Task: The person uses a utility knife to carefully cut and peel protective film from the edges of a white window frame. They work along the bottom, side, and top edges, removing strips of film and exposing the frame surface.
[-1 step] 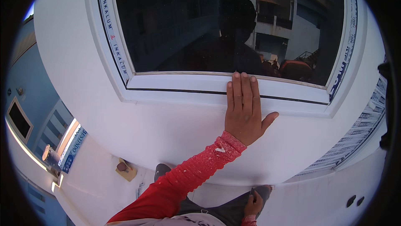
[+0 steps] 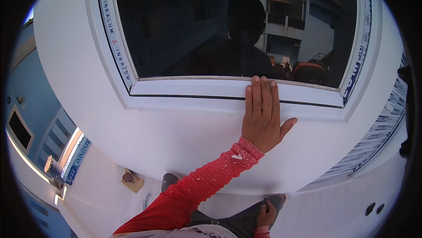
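Observation:
A dark glass window pane (image 2: 176,36) sits in a white window frame (image 2: 189,88) on a white wall, with a thin black line along the lower rail. My left hand (image 2: 263,117), in a dusty red sleeve, lies flat on that rail with fingers stretched upward and the thumb apart; the fingertips reach the lower edge of the glass. Down by my right thigh, my right hand (image 2: 266,216) is closed. A small dark tip shows at its fingers, too little to name.
Printed protective film (image 2: 116,47) covers the frame's sides. Striped sheeting (image 2: 373,139) stands at the right, near dark sandals (image 2: 373,209) on the pale floor. At the left lie a cardboard piece (image 2: 134,186) with a brown round object on it, and a blue printed box (image 2: 78,159).
My left hand has slid slightly to the right along the lower rail. The window has shifted a little leftward in view. My right hand stays by the thigh.

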A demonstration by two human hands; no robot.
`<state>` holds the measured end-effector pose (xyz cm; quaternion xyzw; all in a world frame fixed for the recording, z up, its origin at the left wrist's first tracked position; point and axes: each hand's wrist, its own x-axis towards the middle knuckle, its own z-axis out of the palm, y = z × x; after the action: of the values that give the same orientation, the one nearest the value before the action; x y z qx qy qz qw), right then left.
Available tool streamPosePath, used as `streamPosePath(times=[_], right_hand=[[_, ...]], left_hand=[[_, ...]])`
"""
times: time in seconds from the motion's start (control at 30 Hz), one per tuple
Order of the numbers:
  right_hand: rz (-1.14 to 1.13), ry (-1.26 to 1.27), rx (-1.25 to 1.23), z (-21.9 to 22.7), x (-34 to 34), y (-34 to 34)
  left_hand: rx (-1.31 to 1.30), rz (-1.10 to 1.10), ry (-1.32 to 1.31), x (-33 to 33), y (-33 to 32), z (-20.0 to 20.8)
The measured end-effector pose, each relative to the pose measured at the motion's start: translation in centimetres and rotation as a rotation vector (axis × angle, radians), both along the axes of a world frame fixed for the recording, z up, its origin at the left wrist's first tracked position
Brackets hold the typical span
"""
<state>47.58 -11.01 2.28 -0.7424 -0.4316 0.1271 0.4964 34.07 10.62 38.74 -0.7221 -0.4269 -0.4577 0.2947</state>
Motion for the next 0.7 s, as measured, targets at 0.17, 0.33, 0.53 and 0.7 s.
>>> streamPosePath(times=[0.17,0.33,0.53,0.7], right_hand=[[-0.05,0.01,-0.007,-0.1,0.5,-0.9],[-0.08,-0.03,0.041,-0.2,0.6,-1.2],[-0.054,-0.018,-0.002,0.5,0.4,-1.1],[-0.012,0.007,-0.031,0.9,-0.7,-0.1]], left_hand=[[-0.006,-0.217,0.152,10.8,0.0,1.0],[-0.007,-0.241,0.129,18.7,-0.2,1.5],[-0.038,-0.153,0.351,16.9,-0.2,1.5],[-0.581,-0.956,0.365,8.8,-2.3,3.1]])
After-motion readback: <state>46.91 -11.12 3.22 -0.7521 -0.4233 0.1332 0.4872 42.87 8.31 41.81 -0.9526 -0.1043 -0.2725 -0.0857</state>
